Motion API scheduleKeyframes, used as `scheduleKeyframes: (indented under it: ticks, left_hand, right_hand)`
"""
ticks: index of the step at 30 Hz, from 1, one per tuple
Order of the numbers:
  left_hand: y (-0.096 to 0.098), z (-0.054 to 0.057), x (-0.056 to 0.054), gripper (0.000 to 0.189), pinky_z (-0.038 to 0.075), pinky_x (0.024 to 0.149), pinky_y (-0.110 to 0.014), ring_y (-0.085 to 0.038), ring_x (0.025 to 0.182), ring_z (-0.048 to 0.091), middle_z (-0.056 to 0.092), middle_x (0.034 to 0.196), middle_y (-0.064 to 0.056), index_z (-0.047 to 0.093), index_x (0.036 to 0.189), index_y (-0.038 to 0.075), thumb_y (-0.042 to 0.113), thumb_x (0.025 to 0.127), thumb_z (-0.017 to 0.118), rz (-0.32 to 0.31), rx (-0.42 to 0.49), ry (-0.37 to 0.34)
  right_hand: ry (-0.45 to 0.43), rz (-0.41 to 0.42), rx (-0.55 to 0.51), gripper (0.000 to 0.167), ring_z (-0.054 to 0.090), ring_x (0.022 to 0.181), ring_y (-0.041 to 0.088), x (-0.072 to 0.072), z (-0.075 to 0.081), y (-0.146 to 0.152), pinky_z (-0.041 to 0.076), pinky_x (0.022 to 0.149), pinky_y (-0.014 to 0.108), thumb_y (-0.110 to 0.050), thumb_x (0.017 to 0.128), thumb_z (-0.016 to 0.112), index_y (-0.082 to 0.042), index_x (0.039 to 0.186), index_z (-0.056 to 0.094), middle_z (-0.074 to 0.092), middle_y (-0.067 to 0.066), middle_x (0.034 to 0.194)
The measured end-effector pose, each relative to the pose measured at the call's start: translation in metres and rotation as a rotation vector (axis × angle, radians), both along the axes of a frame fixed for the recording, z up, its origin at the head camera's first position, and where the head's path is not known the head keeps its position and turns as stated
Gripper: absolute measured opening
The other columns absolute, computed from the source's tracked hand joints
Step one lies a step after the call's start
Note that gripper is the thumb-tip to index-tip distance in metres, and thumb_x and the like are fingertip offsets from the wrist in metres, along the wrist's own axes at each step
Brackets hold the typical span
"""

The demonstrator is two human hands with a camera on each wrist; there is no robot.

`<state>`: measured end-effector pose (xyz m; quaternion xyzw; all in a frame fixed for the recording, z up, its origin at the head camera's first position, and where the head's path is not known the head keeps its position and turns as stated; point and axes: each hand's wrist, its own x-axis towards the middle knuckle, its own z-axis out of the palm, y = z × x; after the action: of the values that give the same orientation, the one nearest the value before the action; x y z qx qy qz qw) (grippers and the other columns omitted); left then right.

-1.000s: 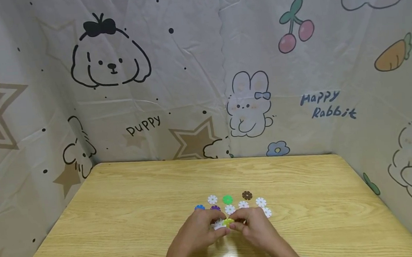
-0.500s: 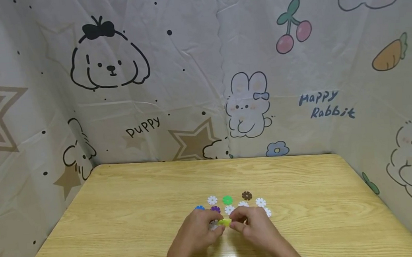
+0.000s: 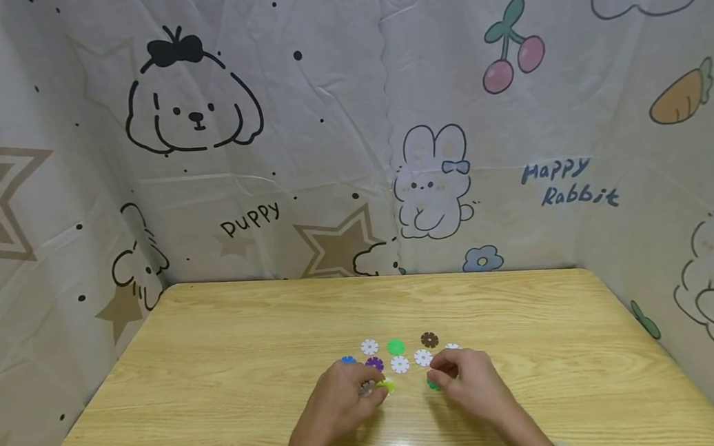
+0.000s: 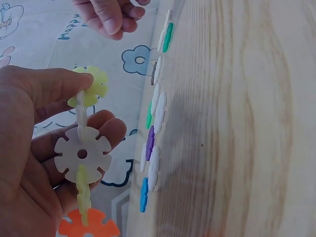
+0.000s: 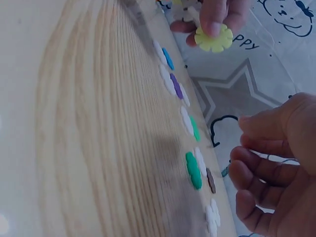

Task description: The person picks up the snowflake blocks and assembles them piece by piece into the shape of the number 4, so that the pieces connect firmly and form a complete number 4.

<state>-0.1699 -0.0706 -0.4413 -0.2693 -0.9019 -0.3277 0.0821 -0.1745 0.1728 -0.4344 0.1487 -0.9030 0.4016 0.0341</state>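
Note:
My left hand point(image 3: 341, 400) pinches a chain of notched plastic discs between thumb and fingers. In the left wrist view the chain has a yellow disc point(image 4: 100, 84) at the thumb, a white disc seen edge-on, another white disc point(image 4: 66, 150) facing the camera, a pale yellow disc point(image 4: 84, 190) and an orange disc point(image 4: 89, 224) at the lower end. Nothing is held by my right hand point(image 3: 470, 384); its fingers are loosely bent. It hovers over the table beside a dark green disc point(image 5: 193, 170), which its fingertips partly cover in the head view.
Loose discs lie flat on the wooden table point(image 3: 228, 342) beyond the hands: a blue one point(image 3: 348, 360), a purple one point(image 3: 375, 365), a bright green one point(image 3: 396, 347), a brown one point(image 3: 429, 340) and several white ones. A patterned curtain point(image 3: 328, 163) hangs behind the table.
My right hand has come off the yellow disc at the chain's end and moved right, to beside the dark green disc. My left hand stays in place, holding the chain.

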Motion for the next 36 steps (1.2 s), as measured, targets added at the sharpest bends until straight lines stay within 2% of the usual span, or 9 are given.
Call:
scheduleKeyframes:
  ticks: [6,15,23,29,36]
  left_hand:
    - [-0.001,-0.001,0.001,0.011,0.051,0.065,-0.024,-0.005,0.076,0.062,0.072,0.085,0.008,0.079,0.089,0.014,0.023,0.085,0.076,0.008,-0.002,0.006]
    - [0.001,0.000,0.001,0.011,0.051,0.064,-0.021,-0.003,0.073,0.063,0.074,0.086,0.005,0.080,0.089,0.012,0.022,0.086,0.077,-0.004,0.014,0.012]
    - [0.001,0.001,0.000,0.009,0.052,0.065,-0.022,-0.004,0.075,0.064,0.074,0.085,0.006,0.080,0.088,0.014,0.022,0.084,0.078,0.009,0.000,0.003]
    - [0.000,0.000,-0.001,0.008,0.051,0.064,-0.022,-0.003,0.073,0.063,0.073,0.084,0.007,0.080,0.087,0.015,0.022,0.083,0.078,0.021,-0.014,0.003]
    - [-0.002,-0.001,-0.001,0.009,0.053,0.067,-0.025,-0.006,0.077,0.065,0.073,0.085,0.006,0.080,0.087,0.015,0.021,0.082,0.078,0.033,-0.021,0.007]
  right_hand:
    - [0.001,-0.038,0.067,0.005,0.061,0.073,0.009,-0.002,-0.006,0.004,0.052,0.067,0.028,-0.006,0.084,0.077,-0.005,0.088,0.074,0.068,-0.006,0.079]
    - [-0.094,-0.082,0.144,0.013,0.053,0.068,0.013,-0.004,-0.014,0.005,0.049,0.063,0.033,-0.009,0.082,0.080,-0.004,0.093,0.074,0.059,-0.005,0.074]
    - [-0.083,-0.083,0.188,0.017,0.054,0.073,0.013,-0.009,-0.020,0.006,0.051,0.067,0.036,-0.012,0.078,0.084,-0.005,0.089,0.074,0.061,-0.004,0.076]
    - [-0.084,-0.092,0.221,0.019,0.058,0.075,0.013,-0.012,-0.019,0.006,0.053,0.068,0.038,-0.013,0.077,0.085,-0.004,0.089,0.074,0.064,-0.003,0.078]
    - [-0.139,-0.100,0.233,0.023,0.060,0.074,0.014,-0.015,-0.017,0.003,0.053,0.066,0.037,-0.013,0.077,0.086,-0.004,0.088,0.068,0.063,-0.001,0.079]
